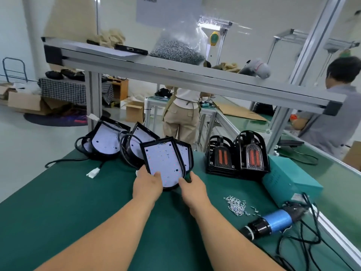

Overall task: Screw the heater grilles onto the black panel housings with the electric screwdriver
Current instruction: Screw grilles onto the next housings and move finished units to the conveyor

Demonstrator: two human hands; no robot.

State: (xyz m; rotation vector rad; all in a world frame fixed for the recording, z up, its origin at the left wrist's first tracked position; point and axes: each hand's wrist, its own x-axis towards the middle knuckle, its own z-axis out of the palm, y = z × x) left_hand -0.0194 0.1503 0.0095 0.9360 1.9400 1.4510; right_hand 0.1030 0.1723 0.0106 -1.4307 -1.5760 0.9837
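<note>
Head view — hands [168, 184] hold a panel housing [163, 163] over green bench [58, 202].

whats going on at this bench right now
A person at the green bench holds one black panel housing, white side up. The left grip pinches its lower left edge and the right grip its lower right edge. More housings lie behind it. The heater grilles stand stacked to the right, untouched. The loose screws and the electric screwdriver lie on the bench, so no fastening is under way yet.
</note>
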